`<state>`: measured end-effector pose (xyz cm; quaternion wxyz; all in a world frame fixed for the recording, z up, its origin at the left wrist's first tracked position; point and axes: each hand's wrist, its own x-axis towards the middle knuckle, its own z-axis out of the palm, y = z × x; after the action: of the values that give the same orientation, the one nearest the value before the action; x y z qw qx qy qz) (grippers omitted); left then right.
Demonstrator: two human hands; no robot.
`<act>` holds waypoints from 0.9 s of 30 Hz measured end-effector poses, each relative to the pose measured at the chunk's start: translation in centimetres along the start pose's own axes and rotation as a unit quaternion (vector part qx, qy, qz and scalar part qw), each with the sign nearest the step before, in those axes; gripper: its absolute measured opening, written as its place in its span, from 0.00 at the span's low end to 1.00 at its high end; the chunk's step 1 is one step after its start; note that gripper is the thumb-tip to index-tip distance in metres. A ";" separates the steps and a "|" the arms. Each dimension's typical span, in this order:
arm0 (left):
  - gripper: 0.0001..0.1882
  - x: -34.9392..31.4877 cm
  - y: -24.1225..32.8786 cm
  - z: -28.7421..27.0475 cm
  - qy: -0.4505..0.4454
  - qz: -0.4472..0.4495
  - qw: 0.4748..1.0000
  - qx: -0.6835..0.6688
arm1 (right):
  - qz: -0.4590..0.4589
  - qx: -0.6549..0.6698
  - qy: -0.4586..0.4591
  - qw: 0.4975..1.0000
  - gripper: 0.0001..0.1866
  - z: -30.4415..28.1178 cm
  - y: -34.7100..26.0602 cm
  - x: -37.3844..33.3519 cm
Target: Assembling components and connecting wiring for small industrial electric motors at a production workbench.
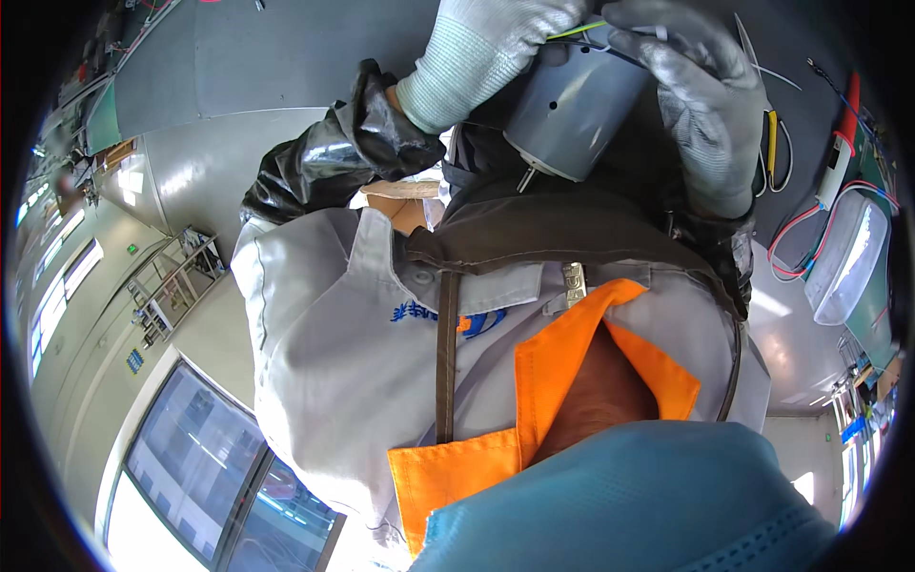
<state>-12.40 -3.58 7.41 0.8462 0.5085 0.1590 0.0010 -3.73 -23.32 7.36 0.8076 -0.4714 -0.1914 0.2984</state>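
A grey cylindrical motor (577,110) lies tilted in front of my chest, its metal shaft (527,179) pointing down toward me. Yellow-green and black wires (578,31) show at its far end. My left hand (505,48), in a pale knit glove, is closed on the wires beside that end. On the other side of the motor, my right hand (705,91), in a grey coated glove, has its fingers bent inward over the same end. A small white piece shows by its fingers; blur and the frame edge hide what they grip.
The dark worktop (257,57) spreads beyond my hands. To the right lie a yellow-handled tool (772,148), a red-and-white pen-shaped tool (843,133) with red and blue wires (796,229), and a clear plastic box (850,257). A dark apron (572,224) hangs over my front.
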 end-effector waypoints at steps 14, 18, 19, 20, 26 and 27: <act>0.15 -0.1 -0.8 0.0 -0.066 -0.012 0.991 -0.115 | -0.005 -0.076 0.121 0.990 0.27 1.2 -0.9 0.7; 0.17 -0.7 -0.5 1.4 -0.008 0.014 1.000 -0.020 | 0.049 -0.107 0.101 0.988 0.26 1.8 -2.5 1.4; 0.17 -0.4 -1.1 1.8 0.007 0.044 0.999 0.026 | 0.051 -0.136 0.081 0.986 0.26 1.7 -3.0 1.4; 0.17 -0.1 -1.4 2.1 0.023 0.074 0.994 0.071 | 0.053 -0.164 0.061 0.983 0.25 1.5 -3.6 1.5; 0.12 1.8 -0.6 4.1 0.005 0.050 0.996 0.076 | 0.189 -0.179 -0.002 0.965 0.20 -1.5 -4.7 3.2; 0.12 2.0 -0.5 4.5 -0.003 0.047 0.996 0.072 | 0.185 -0.185 0.007 0.965 0.18 -1.8 -4.6 3.0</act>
<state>-9.35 -7.39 8.36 0.8069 0.5750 0.1324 0.0277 1.01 -24.24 10.62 0.6385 -0.6420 -0.1469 0.3982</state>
